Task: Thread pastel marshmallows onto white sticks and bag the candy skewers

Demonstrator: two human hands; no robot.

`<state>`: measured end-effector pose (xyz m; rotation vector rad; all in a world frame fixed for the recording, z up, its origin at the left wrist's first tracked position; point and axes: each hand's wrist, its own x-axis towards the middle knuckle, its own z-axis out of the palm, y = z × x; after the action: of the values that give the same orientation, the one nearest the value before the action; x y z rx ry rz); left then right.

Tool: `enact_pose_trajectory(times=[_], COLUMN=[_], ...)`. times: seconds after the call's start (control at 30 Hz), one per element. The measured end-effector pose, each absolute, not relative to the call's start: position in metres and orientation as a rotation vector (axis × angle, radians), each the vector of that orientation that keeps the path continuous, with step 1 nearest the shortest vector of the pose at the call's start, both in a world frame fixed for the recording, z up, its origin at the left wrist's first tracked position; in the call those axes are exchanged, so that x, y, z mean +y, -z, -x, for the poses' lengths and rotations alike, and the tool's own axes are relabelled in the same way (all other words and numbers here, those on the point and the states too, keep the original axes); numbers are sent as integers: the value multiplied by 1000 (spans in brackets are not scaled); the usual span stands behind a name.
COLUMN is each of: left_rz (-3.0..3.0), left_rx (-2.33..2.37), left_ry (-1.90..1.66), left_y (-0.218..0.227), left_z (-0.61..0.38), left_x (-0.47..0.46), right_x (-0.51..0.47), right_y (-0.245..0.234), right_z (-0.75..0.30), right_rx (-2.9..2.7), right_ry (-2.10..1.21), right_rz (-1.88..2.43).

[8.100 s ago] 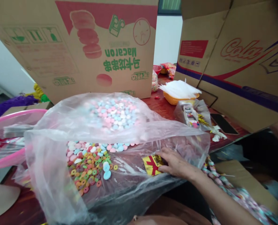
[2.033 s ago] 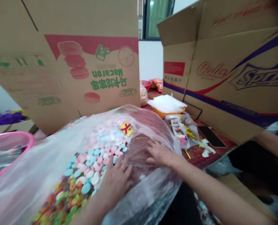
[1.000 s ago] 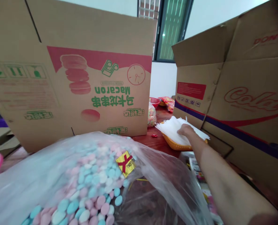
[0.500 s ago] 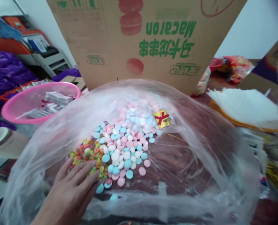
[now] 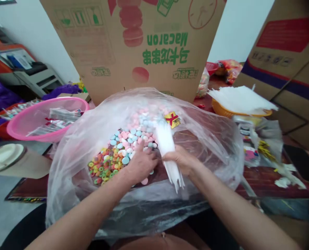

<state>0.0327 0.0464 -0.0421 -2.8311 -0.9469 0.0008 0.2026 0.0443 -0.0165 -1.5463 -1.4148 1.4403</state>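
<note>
Round pastel candies [image 5: 129, 142] in pink, white and blue lie in a heap inside a large clear plastic bag [image 5: 208, 139]. Left of them are small colourful ring-shaped candies [image 5: 104, 166]. My left hand [image 5: 142, 163] rests at the near right side of the pastel heap, fingers apart; whatever lies under its palm is hidden. In my right hand [image 5: 181, 159] is a white, flat pouch [image 5: 166, 139] with a jagged lower end, slanting over the plastic. A gold packet [image 5: 172, 119] with a red cross mark lies just beyond it.
Behind the plastic stands a tall Macaron carton [image 5: 104, 45]. At left are a pink basin [image 5: 21, 128] of wrapped sticks and a lidded paper tub [image 5: 26, 163]. To the right, an orange basket [image 5: 222, 107] bears white sheets [image 5: 242, 99]; a dark phone-like slab [image 5: 300, 163] lies near another carton [image 5: 281, 52].
My left hand has moved right, from the ring candies to the pastel ones. My right hand has come into view with the white pouch. The camera view has shifted.
</note>
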Motion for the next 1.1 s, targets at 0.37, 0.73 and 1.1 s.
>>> enact_pose_trajectory(times=[0.37, 0.73, 1.1], left_rz=[2709, 3206, 2633], left_rx=[-1083, -1066, -1785], left_ry=[136, 22, 141], left_y=[43, 59, 21], left_z=[7, -28, 0], left_x=[-33, -67, -17], right_x=[11, -4, -15], right_y=[47, 73, 67], right_z=[-155, -157, -177], right_rx=[-1954, -2163, -2288], right_ry=[-850, -29, -171], right_rz=[2071, 2223, 1889])
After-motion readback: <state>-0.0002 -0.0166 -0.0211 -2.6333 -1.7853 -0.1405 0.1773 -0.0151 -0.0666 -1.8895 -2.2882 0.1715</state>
